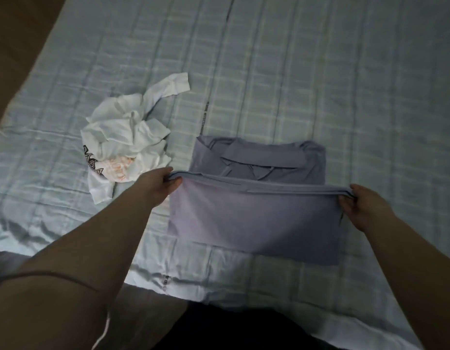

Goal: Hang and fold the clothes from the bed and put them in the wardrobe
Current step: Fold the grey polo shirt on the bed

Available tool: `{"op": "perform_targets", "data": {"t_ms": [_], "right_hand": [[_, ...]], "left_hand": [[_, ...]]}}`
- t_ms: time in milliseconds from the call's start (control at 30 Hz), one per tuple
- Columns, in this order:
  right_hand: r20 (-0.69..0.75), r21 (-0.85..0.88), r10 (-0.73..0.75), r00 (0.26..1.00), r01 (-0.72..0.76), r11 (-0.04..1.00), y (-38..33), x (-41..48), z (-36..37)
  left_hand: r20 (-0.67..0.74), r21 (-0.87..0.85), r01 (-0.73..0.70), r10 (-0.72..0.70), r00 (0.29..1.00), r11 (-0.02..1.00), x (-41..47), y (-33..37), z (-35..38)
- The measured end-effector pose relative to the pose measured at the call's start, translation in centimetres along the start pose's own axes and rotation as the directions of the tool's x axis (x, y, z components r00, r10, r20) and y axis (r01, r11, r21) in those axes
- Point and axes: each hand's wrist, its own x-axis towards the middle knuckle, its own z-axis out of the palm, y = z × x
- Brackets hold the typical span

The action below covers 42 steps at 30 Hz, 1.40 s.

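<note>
The bed (320,84), covered in a pale green checked sheet, filled nearly the whole view as I stood at its near edge. My lavender shirt (254,218) lay on the sheet near that edge, collar toward the far side of the bed, its lower part lifted and drawn taut toward the collar. Beside the shirt, to its left and apart from it, a white T-shirt (125,145) lay crumpled on the sheet, a dark and orange print showing in its folds. My left hand (158,185) was closed on the left corner of the shirt's raised edge, thumb on top. My right hand (363,205) pinched the right corner of the same edge between thumb and fingers. A thin band (54,276) circled my left forearm.
</note>
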Motion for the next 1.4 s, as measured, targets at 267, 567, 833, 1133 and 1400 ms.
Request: {"op": "perform_targets", "data": {"t_ms": [267,567,833,1133,1400], "right_hand": [[-0.1,-0.041,-0.157,0.982,0.154,0.987,-4.9,6.8,5.6],[-0.07,0.185,-0.09,0.994,0.101,0.978,-5.9,13.5,8.9],[-0.114,0.309,-0.238,0.965,0.262,0.914,-6.5,11.1,11.8],[0.388,-0.719,-0.725,0.569,0.679,0.149,0.7,6.9,14.5],[0.458,-0.847,-0.631,0.626,0.523,-0.096,5.9,5.3,15.9]], "left_hand": [[0.113,-0.034,-0.033,0.037,0.993,0.999,9.7,3.8,6.6],[0.09,-0.078,-0.041,0.048,0.995,0.996,16.9,4.8,9.9],[0.062,0.13,-0.365,0.359,0.931,0.922,17.9,3.3,10.6],[0.8,0.589,-0.619,0.482,0.356,-0.52,16.5,-4.3,10.2],[0.776,0.607,-0.439,0.376,0.506,-0.662,17.0,-9.2,8.5]]}}
